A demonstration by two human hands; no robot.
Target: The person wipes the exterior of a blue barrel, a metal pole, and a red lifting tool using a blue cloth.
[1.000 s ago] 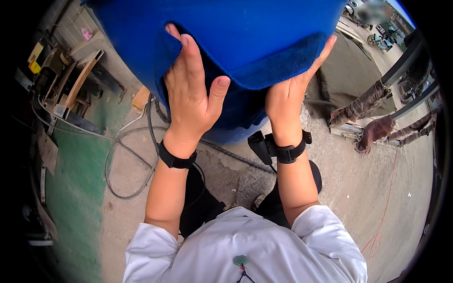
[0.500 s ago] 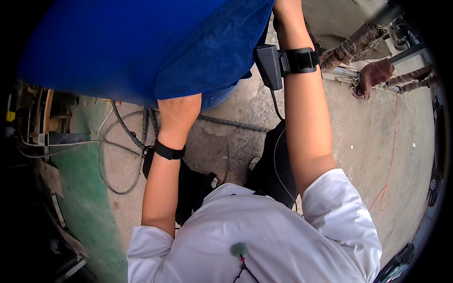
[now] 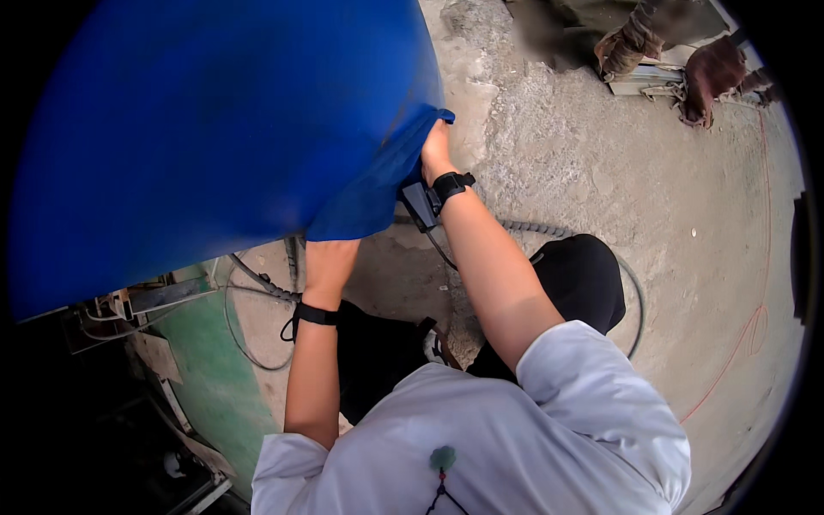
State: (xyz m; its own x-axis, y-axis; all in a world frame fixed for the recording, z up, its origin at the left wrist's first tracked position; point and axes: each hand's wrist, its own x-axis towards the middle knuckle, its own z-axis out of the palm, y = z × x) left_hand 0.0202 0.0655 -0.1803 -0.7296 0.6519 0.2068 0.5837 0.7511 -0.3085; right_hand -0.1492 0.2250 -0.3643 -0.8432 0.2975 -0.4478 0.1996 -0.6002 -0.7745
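A large blue plastic drum fills the upper left of the view, lifted close to my head. My right hand grips the drum's lower right edge, its fingers curled around the rim. A black strap and a small black device sit at that wrist. My left hand reaches up beneath the drum; only its heel shows, and the fingers are hidden behind the blue wall. A black band circles my left wrist. My white sleeves and dark trousers are below.
A corrugated hose and thin cables lie on the rough concrete floor. A green painted strip and metal clutter run along the left. Rusty metal pieces lie at the top right. A red line curves over the floor on the right.
The drum has swung left and toward the camera and now covers the upper left. My left hand has slipped out of sight under it. My right hand has shifted to the drum's lower right edge.
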